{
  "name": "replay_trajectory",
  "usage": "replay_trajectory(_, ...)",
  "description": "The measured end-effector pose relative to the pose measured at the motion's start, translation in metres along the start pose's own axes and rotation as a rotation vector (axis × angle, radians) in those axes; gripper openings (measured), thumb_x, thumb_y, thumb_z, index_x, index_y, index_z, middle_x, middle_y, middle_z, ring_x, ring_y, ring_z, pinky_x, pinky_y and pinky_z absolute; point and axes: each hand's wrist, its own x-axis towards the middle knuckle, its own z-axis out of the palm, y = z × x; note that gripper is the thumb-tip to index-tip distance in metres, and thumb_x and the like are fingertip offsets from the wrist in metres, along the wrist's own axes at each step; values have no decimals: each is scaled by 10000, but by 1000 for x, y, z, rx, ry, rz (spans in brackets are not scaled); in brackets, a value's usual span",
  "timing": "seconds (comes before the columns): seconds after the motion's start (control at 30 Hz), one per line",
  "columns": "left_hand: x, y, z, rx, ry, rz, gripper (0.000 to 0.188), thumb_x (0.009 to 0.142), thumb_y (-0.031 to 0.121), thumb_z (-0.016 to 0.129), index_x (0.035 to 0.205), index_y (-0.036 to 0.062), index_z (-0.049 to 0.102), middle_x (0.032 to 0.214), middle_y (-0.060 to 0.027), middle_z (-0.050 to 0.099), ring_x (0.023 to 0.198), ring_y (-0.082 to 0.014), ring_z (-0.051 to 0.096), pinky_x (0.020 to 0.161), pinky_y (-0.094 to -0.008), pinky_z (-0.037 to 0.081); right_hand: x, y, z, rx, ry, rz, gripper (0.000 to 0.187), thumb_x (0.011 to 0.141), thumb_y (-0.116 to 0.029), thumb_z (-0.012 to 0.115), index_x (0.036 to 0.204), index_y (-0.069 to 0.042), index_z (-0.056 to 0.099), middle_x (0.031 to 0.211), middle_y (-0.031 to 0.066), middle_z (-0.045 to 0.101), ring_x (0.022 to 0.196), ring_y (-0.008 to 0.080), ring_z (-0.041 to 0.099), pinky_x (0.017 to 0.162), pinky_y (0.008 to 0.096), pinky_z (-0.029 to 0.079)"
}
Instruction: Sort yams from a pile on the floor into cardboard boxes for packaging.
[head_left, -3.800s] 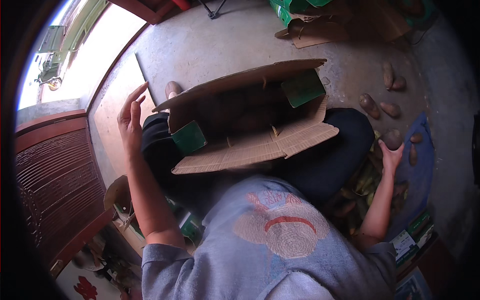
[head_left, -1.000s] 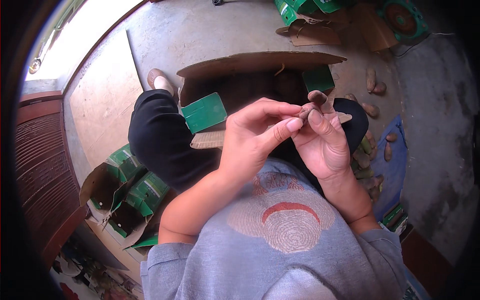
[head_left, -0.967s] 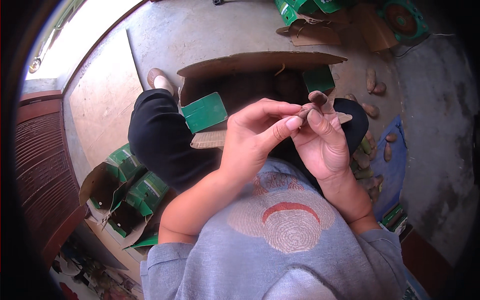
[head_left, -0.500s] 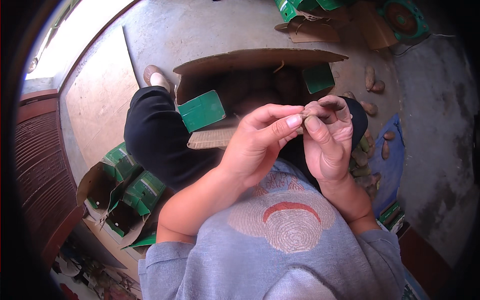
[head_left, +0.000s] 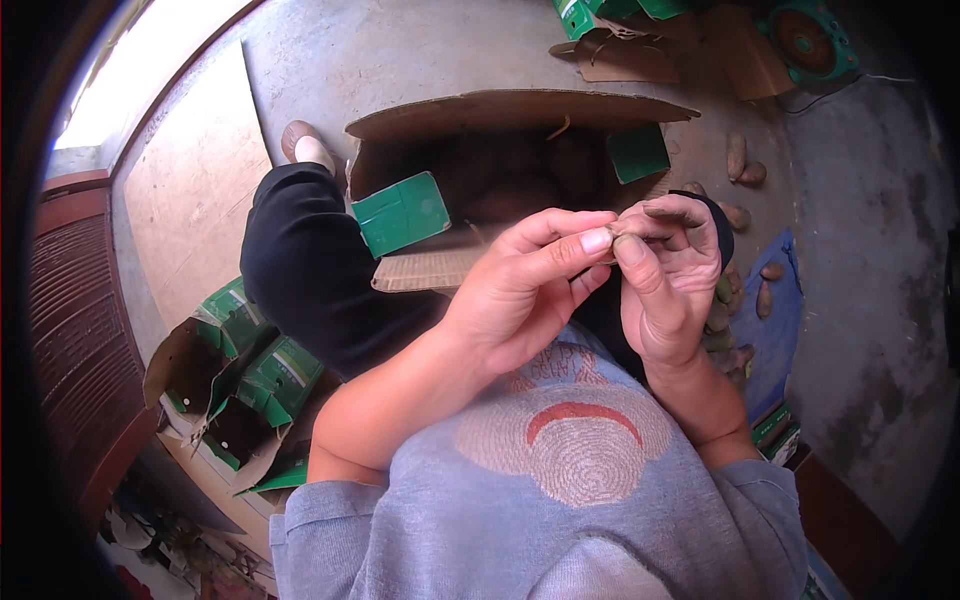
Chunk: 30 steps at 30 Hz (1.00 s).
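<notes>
– What does carry the things here?
– It is the grey floor (head_left: 330, 65). On its right side lie several brown tubers (head_left: 736, 155), two of them close together.
– And near them?
– A blue sheet (head_left: 770, 345) is spread there, and two small tubers (head_left: 764, 300) lie upon it.
– What is at the left?
– A pale flat board (head_left: 195, 180). Near the middle stands an open cardboard box (head_left: 480, 115); its bottom is hidden.

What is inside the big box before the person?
Inside the cardboard box, rounded brownish shapes show dimly. The left hand and right hand cover its near right corner; anything under the shapes is hidden.
</notes>
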Motion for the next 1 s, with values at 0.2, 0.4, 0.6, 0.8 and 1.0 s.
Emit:
replay_trajectory(0.2,2,-2,-5,-40,-16,-11,194,959,81,678,1148,90,722,1144,-48,697,1118,-157,620,1028,-345,479,0,-6,-1,-235,6,-8,358,911,76,664,1240,29,532,1011,114,708,948,124,665,841,246,532)
replay_trajectory(0.4,5,-7,-14,-78,-67,-18,198,948,79,697,1144,77,726,1110,-42,697,1087,-145,619,1023,-342,487,1,-10,4,-290,-6,12,385,914,67,663,1270,69,516,984,113,717,929,120,663,830,241,529)
replay_trajectory(0.6,4,-8,-11,-54,-35,21,203,947,89,704,1146,64,727,1104,-58,711,1082,-151,632,1024,-345,494,2,-14,11,-161,65,145,416,916,66,658,1300,77,500,975,119,717,922,134,684,840,244,544)
replay_trajectory(0.8,-1,-1,5,222,77,136,240,963,103,691,1190,29,710,1162,-103,718,1075,-166,660,987,-332,517,6,-14,11,-149,86,107,414,919,78,645,1301,81,488,983,121,709,915,155,702,840,258,562)
replay_trajectory(1.0,-4,0,19,383,97,231,270,979,113,674,1226,6,691,1148,-123,727,1055,-168,676,933,-312,532,4,-14,8,-528,102,-108,431,900,98,653,1286,73,464,1031,130,700,984,155,668,900,281,536)
